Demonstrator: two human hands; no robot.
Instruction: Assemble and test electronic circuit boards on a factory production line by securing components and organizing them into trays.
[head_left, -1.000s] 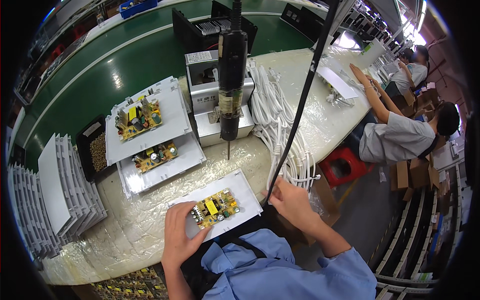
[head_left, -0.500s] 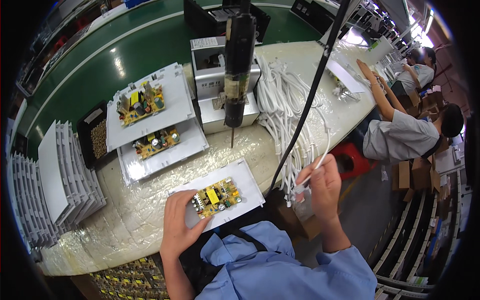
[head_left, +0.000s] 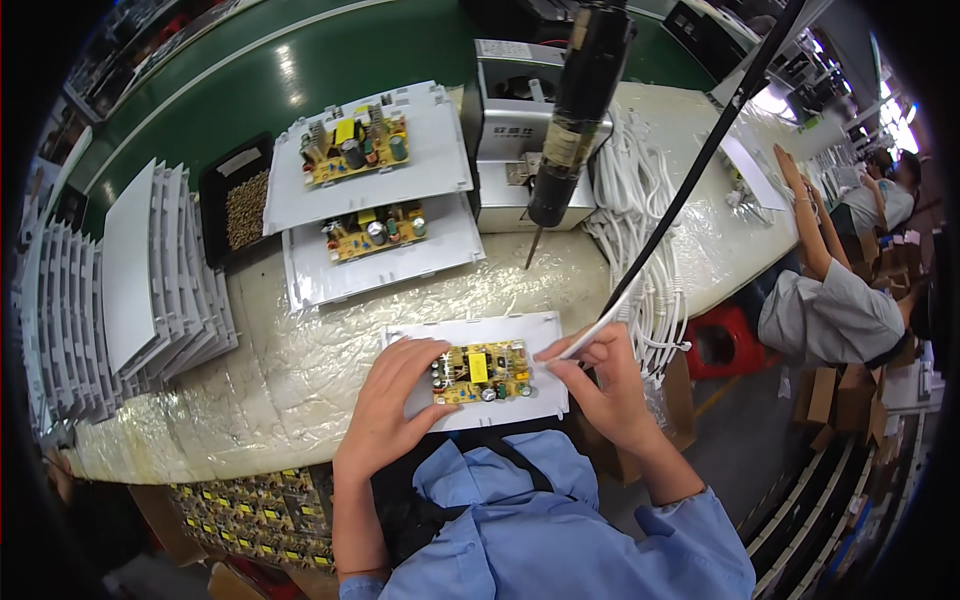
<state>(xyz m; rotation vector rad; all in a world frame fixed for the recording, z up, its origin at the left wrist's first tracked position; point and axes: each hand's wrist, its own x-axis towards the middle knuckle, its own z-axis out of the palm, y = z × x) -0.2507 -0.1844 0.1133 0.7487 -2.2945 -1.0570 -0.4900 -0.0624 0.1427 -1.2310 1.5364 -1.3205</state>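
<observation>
A yellow-brown circuit board [head_left: 480, 371] with a yellow transformer lies on a white plastic panel [head_left: 545, 400] at the table's near edge. My left hand [head_left: 388, 408] grips the board's left end, fingers at its far corner and thumb at its near corner. Between thumb and fingertips, my right hand [head_left: 607, 388] pinches the end of a white cable [head_left: 612, 312] close to the board's right end. The cable's tip is mostly hidden by my fingers, and I cannot tell whether it touches the board. Beyond the panel hangs a black electric screwdriver [head_left: 572, 130], its bit pointing down.
Two more panels with boards [head_left: 365, 195] lie stacked behind. A black tray of screws [head_left: 245, 205] and stacked white panels [head_left: 150, 270] stand left. Right are a silver screw feeder [head_left: 515, 150], bundled white cables [head_left: 635, 200] and a red stool [head_left: 725, 342]. A co-worker [head_left: 830, 300] sits farther right.
My right hand has moved left and brought the cable end from beside the table to the board's right end. My left hand stays on the board. The whole view has shifted.
</observation>
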